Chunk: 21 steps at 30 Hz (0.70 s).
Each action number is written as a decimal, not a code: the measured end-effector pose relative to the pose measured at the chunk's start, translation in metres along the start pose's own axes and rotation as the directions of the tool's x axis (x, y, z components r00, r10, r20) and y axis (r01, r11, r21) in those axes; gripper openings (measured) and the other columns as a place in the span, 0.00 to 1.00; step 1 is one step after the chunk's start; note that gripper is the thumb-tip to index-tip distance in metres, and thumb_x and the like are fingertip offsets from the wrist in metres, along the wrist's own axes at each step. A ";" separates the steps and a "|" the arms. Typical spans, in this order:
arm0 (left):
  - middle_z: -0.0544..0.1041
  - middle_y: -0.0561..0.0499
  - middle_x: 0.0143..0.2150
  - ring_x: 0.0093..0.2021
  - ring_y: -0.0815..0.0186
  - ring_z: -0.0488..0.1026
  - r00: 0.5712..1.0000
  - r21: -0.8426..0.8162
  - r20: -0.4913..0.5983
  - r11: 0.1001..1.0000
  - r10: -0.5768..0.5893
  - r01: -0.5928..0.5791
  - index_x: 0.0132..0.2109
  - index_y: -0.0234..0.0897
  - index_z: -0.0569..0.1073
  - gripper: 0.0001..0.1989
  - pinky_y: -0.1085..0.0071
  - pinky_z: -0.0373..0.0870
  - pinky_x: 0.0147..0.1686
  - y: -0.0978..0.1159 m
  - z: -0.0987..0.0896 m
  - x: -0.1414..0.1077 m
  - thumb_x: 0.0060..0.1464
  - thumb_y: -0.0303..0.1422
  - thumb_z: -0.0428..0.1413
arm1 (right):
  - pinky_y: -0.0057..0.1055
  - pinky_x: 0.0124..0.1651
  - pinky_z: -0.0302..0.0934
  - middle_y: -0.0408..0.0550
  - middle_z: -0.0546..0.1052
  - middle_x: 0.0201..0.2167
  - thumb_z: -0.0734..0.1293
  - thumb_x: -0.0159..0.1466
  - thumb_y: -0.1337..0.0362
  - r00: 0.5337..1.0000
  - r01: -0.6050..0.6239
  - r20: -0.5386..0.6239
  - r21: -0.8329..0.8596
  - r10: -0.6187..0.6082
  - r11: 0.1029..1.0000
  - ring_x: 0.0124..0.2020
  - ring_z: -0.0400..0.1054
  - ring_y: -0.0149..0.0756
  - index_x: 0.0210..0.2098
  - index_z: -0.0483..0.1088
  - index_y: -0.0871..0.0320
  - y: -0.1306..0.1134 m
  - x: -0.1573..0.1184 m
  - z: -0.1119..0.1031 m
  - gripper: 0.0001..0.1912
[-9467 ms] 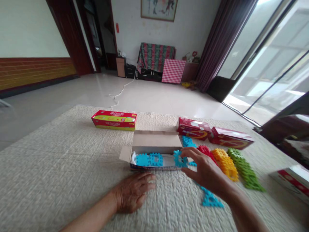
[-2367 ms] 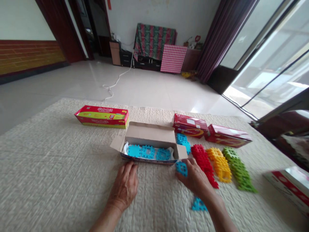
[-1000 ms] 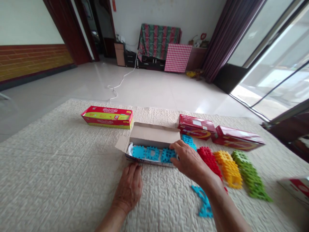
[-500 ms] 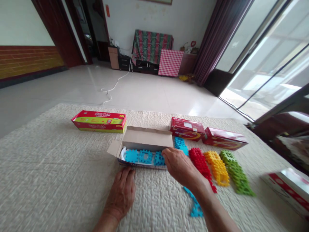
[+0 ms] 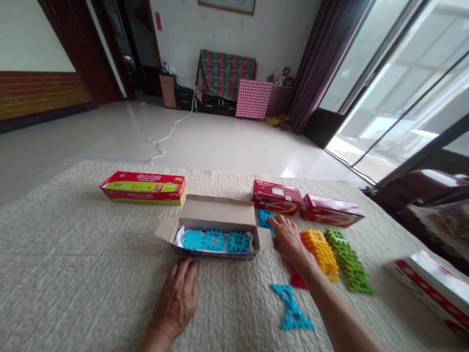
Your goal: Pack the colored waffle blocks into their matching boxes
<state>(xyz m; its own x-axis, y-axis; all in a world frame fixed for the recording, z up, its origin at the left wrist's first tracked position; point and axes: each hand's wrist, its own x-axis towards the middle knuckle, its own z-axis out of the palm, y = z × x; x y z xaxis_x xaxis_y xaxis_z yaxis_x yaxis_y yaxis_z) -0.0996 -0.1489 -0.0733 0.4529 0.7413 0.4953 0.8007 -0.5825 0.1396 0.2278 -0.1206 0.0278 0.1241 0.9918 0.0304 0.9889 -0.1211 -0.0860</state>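
An open cardboard box (image 5: 216, 255) lies on the textured cover, its lid raised at the back. Inside are blue square pieces (image 5: 238, 241) in a row on white lining. My left hand (image 5: 179, 293) rests flat by the box's front left edge, fingers apart and holding nothing. Right of the box, my right hand (image 5: 289, 237) reaches over the blue pieces (image 5: 266, 215) on the cover, fingertips together at them; what they grip is hidden. Partly under my right arm are red pieces (image 5: 298, 278). Blue triangular pieces (image 5: 293, 313) lie nearer.
Yellow pieces (image 5: 322, 254) and green pieces (image 5: 350, 261) lie in rows at the right. A red and yellow box (image 5: 146, 188) stands back left, with two dark red boxes (image 5: 276, 198) behind the pieces. A white and red box (image 5: 432, 288) sits far right.
My right hand has left the open box and moved right to the blue pieces beside it. The box's right flap and the right square piece now show fully. My left hand stays by the box.
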 end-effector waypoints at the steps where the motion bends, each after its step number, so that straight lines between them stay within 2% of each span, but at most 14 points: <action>1: 0.71 0.40 0.50 0.48 0.55 0.69 1.000 0.001 0.003 1.000 -0.004 0.004 0.52 0.31 0.69 0.16 0.56 0.70 0.49 0.000 0.000 0.000 0.57 0.23 0.48 | 0.34 0.45 0.51 0.53 0.71 0.46 0.65 0.57 0.69 1.000 0.005 -0.005 0.004 -0.004 1.000 0.47 0.64 0.43 0.45 0.68 0.56 -0.001 -0.001 -0.001 0.15; 4: 0.71 0.40 0.50 0.48 0.54 0.69 1.000 0.003 0.016 1.000 -0.011 0.011 0.52 0.32 0.68 0.16 0.56 0.70 0.49 0.000 -0.001 0.001 0.56 0.23 0.48 | 0.34 0.45 0.52 0.55 0.71 0.45 0.63 0.58 0.70 1.000 0.013 -0.023 0.028 -0.012 1.000 0.47 0.64 0.42 0.44 0.68 0.58 -0.001 -0.005 -0.007 0.14; 9: 0.71 0.40 0.50 0.48 0.54 0.69 1.000 0.000 0.009 1.000 -0.001 0.001 0.50 0.32 0.69 0.16 0.56 0.69 0.50 0.001 -0.002 0.004 0.56 0.22 0.48 | 0.30 0.40 0.55 0.50 0.75 0.36 0.57 0.63 0.70 0.999 0.031 -0.013 0.113 -0.030 0.993 0.38 0.68 0.36 0.39 0.70 0.59 0.005 -0.019 -0.021 0.12; 12: 0.71 0.40 0.49 0.47 0.55 0.69 1.000 -0.003 0.015 1.000 0.000 0.000 0.50 0.31 0.69 0.15 0.57 0.70 0.49 0.001 -0.003 0.004 0.56 0.22 0.48 | 0.26 0.37 0.57 0.46 0.77 0.32 0.58 0.60 0.71 0.997 0.054 0.052 0.171 -0.063 0.984 0.34 0.70 0.32 0.36 0.71 0.58 0.006 -0.031 -0.023 0.11; 15: 0.71 0.39 0.49 0.47 0.54 0.68 0.999 0.004 0.032 1.000 0.008 -0.008 0.50 0.30 0.70 0.15 0.56 0.69 0.49 0.001 -0.003 0.003 0.56 0.22 0.48 | 0.25 0.31 0.58 0.43 0.76 0.26 0.61 0.57 0.72 0.988 0.060 0.130 0.189 -0.085 0.980 0.28 0.70 0.31 0.30 0.72 0.57 0.003 -0.041 -0.014 0.08; 17: 0.71 0.39 0.49 0.47 0.54 0.68 0.999 0.007 0.032 1.000 0.007 -0.008 0.50 0.29 0.70 0.15 0.56 0.69 0.49 0.001 -0.003 0.003 0.55 0.22 0.48 | 0.27 0.35 0.61 0.48 0.77 0.31 0.64 0.56 0.70 0.990 0.049 0.124 0.175 -0.072 0.983 0.33 0.72 0.35 0.33 0.72 0.58 0.000 -0.047 -0.004 0.06; 19: 0.70 0.39 0.49 0.47 0.54 0.68 1.000 0.006 0.025 1.000 0.000 0.000 0.50 0.29 0.70 0.15 0.56 0.69 0.49 0.002 -0.003 0.003 0.55 0.22 0.49 | 0.32 0.40 0.63 0.55 0.76 0.38 0.67 0.53 0.68 0.994 0.046 0.095 0.163 -0.062 0.986 0.39 0.72 0.41 0.38 0.71 0.60 -0.003 -0.053 0.005 0.12; 21: 0.70 0.39 0.49 0.47 0.54 0.68 1.000 0.001 0.022 1.000 -0.008 0.008 0.50 0.29 0.70 0.15 0.56 0.69 0.49 0.002 -0.003 0.003 0.55 0.22 0.49 | 0.34 0.43 0.64 0.56 0.75 0.41 0.70 0.49 0.70 0.996 0.061 0.056 0.164 -0.071 0.985 0.42 0.71 0.43 0.41 0.70 0.60 -0.004 -0.057 0.011 0.18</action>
<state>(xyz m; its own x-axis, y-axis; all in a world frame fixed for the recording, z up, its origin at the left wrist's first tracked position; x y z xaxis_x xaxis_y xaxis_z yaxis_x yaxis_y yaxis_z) -0.0978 -0.1487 -0.0690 0.4550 0.7534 0.4748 0.8049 -0.5760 0.1427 0.2157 -0.1766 0.0153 0.0492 0.9986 -0.0193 0.9677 -0.0524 -0.2466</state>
